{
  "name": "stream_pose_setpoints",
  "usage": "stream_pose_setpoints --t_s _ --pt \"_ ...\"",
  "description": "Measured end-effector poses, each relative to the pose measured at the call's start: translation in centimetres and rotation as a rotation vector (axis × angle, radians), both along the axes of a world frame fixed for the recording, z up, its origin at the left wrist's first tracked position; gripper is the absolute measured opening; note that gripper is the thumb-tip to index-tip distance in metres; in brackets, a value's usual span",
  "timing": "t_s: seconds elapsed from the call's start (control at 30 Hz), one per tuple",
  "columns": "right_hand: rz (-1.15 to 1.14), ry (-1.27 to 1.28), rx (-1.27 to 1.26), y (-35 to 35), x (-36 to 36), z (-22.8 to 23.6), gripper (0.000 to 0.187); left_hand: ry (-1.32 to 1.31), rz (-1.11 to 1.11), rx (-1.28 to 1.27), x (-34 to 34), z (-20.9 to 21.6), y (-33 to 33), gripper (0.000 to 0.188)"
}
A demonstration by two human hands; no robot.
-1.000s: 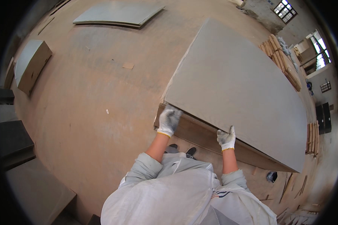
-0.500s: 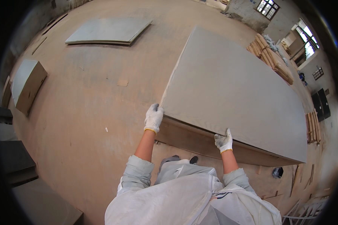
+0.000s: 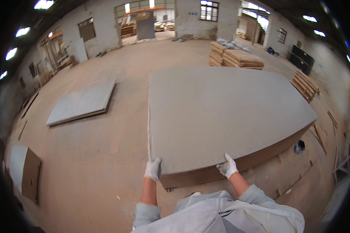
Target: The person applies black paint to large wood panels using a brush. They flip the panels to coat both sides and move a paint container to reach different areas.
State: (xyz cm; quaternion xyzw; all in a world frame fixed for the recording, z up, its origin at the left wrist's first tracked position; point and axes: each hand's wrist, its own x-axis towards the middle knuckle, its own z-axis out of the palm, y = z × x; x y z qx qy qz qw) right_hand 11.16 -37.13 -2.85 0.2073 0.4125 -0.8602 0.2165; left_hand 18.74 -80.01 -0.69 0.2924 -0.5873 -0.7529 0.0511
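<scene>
A large grey sheet [image 3: 225,112] lies on top of a thick, brown-sided stack [image 3: 194,178]. At its near left corner is my left hand [image 3: 153,168] in a white knitted glove, fingers closed around the edge. Farther right along the near edge, my gloved right hand [image 3: 227,166] grips the same sheet, thumb on top and fingers at the side. The undersides of both grips are hidden.
A low stack of grey boards [image 3: 83,101] lies on the floor to the left, with a grey-topped block [image 3: 25,171] nearer me. Brown bundles [image 3: 237,57] stand beyond the sheet. A white metal frame [image 3: 344,165] is at the far right.
The view has tilted up, bringing the far wall and doorways in. Both hands remain on the sheet's near edge; the dark gap under that edge shows less now.
</scene>
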Motion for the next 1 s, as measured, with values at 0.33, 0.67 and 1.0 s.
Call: stream_pose_setpoints --t_s 0.33,0.67,1.0 --pt "-0.434 0.063 0.015 22.7 8.3 -3.3 0.074 -0.119 -0.134 -0.097 18.6 -0.5 14.7 0.030" --pt "-0.748 0.178 0.381 27.1 12.3 -7.2 0.056 -0.267 -0.100 -0.010 27.7 -1.9 19.1 0.032" --pt "-0.652 0.064 0.455 12.7 26.6 -6.5 0.055 -0.150 0.324 -0.299 38.0 -7.8 5.8 0.034"
